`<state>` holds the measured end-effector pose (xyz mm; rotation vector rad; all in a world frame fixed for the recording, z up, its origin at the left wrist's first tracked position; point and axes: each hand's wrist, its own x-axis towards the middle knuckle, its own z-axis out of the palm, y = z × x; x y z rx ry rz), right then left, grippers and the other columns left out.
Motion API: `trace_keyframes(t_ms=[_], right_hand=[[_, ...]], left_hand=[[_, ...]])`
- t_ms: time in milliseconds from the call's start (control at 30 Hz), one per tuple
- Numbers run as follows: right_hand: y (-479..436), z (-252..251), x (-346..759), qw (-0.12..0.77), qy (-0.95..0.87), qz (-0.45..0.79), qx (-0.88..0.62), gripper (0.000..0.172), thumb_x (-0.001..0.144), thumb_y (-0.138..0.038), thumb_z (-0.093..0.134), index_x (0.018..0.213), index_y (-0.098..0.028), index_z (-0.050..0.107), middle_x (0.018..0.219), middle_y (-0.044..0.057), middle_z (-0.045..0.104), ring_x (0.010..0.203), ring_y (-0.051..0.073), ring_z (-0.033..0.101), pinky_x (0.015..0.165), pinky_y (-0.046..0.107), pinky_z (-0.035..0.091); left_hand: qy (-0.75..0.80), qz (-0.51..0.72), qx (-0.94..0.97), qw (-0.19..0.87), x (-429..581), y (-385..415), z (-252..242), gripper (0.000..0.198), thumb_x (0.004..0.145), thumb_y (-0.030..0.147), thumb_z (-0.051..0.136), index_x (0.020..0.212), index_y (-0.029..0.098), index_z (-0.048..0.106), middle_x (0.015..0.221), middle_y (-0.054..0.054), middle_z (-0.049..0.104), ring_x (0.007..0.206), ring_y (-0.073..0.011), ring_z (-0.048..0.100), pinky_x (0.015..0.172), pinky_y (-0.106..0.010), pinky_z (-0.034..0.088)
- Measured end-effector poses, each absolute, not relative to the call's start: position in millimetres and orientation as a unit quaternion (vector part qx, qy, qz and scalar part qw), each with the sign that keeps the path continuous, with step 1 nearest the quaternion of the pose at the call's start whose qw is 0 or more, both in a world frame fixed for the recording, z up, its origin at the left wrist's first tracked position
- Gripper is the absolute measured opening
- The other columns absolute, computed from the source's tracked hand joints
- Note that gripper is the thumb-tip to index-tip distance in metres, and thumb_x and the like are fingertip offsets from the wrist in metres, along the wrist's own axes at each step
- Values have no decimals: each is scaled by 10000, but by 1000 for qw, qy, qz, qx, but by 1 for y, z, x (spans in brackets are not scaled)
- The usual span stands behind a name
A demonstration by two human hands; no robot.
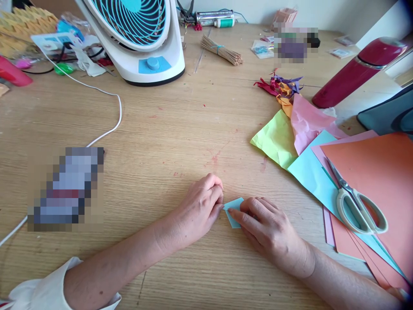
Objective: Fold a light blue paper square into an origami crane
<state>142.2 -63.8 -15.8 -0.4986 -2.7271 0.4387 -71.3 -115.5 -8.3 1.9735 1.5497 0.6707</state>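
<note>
Two-handed pinch: left hand (206, 201) and right hand (271, 228) grip blue paper (235, 204), likely light, easily creased; hold by edges.

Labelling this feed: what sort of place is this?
Probably a papercraft workspace, judging by flat orange paper sheets, metal scissors with white looped handles, and a small angular blue paper piece.
</note>
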Motion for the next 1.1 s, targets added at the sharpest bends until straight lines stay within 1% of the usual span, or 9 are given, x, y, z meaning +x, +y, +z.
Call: trace_keyframes(t_ms=[167,267,367,433,567,700,900,1033,1100], right_hand=[[-64,-16,142,166,-959,151,-171,180,987,-101,456,1072,-151,607,883,64,571,748,181,488,678,326,405],[-64,-16,142,166,-959,151,-173,172,985,-100,461,1060,-151,607,883,65,570,748,182,485,675,326,403],[-64,-16,143,168,-958,153,-173,164,979,-94,468,1034,-147,613,874,68,568,746,184,484,672,328,407],[-64,-16,143,170,-958,154,-171,168,976,-91,472,1035,-138,622,867,71,569,745,184,486,669,329,416],[-66,-15,145,173,-961,139,-166,221,976,-100,478,1133,-118,631,888,85,587,754,189,500,675,341,452],[-69,-13,151,153,-967,121,-162,274,980,-98,456,1194,-93,627,919,106,607,772,200,527,686,361,498],[-76,-11,163,138,-974,112,-141,337,971,-81,435,1258,5,592,1035,178,624,873,237,560,761,384,562],[-77,-10,163,141,-973,109,-146,333,973,-80,431,1242,14,603,1051,192,626,889,248,568,757,390,581],[-77,-9,162,138,-972,113,-150,319,978,-87,430,1221,0,617,1046,188,628,886,248,576,744,390,585]], left_hand=[[582,252,720,281,-73,-116,-5,163,888,23,564,817,161,515,1001,-39,510,883,-153,544,815,-306,492],[565,260,738,262,-75,-118,-4,153,890,6,554,881,158,553,1006,-40,533,911,-159,555,822,-304,493],[532,258,778,210,-78,-123,-6,159,934,28,511,934,164,595,1068,-52,584,995,-181,563,880,-331,492],[514,255,803,164,-80,-126,-7,158,964,61,491,932,160,610,1098,-59,615,1003,-189,566,892,-345,494],[480,233,840,94,-83,-131,-7,161,985,93,479,994,135,634,1094,-71,657,950,-191,571,869,-358,509],[468,195,860,61,-82,-132,-4,199,998,124,460,1033,108,655,1091,-92,671,939,-201,575,852,-369,528],[446,148,883,-19,-78,-135,-2,267,1000,100,413,1014,104,680,1069,-98,690,913,-204,598,807,-353,546],[435,126,889,-65,-76,-136,-1,279,1007,134,431,1189,94,638,1019,-88,707,884,-202,618,780,-348,556],[430,111,892,-84,-75,-139,0,310,1004,133,434,1261,89,603,1038,-86,710,896,-211,628,788,-358,556]])
